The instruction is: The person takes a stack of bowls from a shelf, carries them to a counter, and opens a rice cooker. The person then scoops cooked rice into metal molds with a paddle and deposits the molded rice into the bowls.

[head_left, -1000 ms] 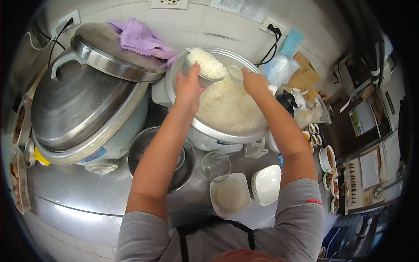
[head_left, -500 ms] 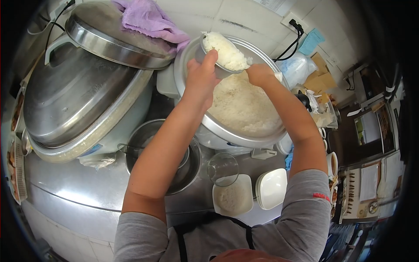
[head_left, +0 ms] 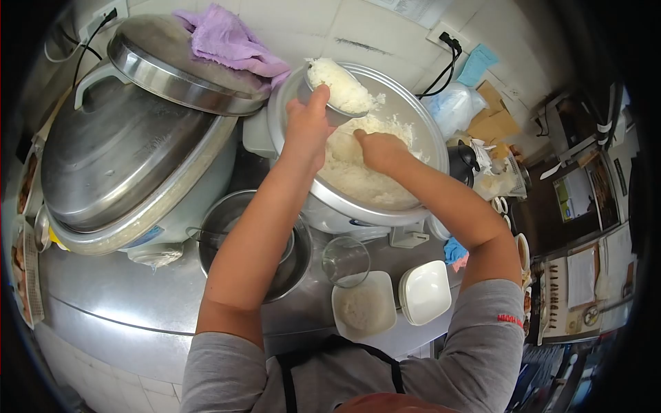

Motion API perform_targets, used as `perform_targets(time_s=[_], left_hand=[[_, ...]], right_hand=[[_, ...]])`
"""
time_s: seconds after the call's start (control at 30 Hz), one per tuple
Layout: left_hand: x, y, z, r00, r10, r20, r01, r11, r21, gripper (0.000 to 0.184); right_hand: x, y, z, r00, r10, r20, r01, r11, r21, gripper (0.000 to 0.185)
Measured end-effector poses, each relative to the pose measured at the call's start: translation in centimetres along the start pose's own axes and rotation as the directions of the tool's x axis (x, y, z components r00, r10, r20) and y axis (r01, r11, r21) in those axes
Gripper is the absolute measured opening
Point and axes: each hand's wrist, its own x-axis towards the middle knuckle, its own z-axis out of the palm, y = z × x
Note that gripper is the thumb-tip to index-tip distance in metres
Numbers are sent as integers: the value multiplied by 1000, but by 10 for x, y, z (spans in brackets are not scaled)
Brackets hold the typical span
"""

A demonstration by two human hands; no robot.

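My left hand [head_left: 310,127] grips a metal bowl [head_left: 338,118] heaped with white rice [head_left: 337,84], thumb along its near side. The bowl is tilted over the left part of a large round rice cooker [head_left: 432,148]. Inside the cooker lies a wide bed of cooked rice [head_left: 372,186]. Low over that bed, my right hand [head_left: 384,153] is closed around what looks like a pale rice paddle [head_left: 341,146], whose blade is hard to tell from the rice. The paddle's handle is mostly hidden in the fist.
On the left stands a second large cooker with a metal lid [head_left: 131,158]; another lid [head_left: 186,76] and a purple towel [head_left: 231,41] rest on top. Nearer me are a steel basin [head_left: 206,265], a glass container [head_left: 346,261], a square bowl [head_left: 379,320] and stacked white bowls [head_left: 430,292].
My right hand has moved from beside the bowl's rim down and left, over the rice in the cooker. The filled bowl stays in my left hand, a little further left in view.
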Motion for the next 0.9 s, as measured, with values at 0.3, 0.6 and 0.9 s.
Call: perform_targets(time_s=[0.3,0.6,0.9], left_hand=[[-6,6,6,999,12,-31,-12,1000,20,41],[-1,2,3,999,22,-34,-22,1000,2,40],[-9,7,9,994,48,-94,-45,998,34,42]], right_hand=[[-29,-17,9,977,-193,90,163,950,267,40],[-40,13,-17,873,-256,415,-88,754,651,37],[-58,78,-51,984,6,180,-142,640,755,37]])
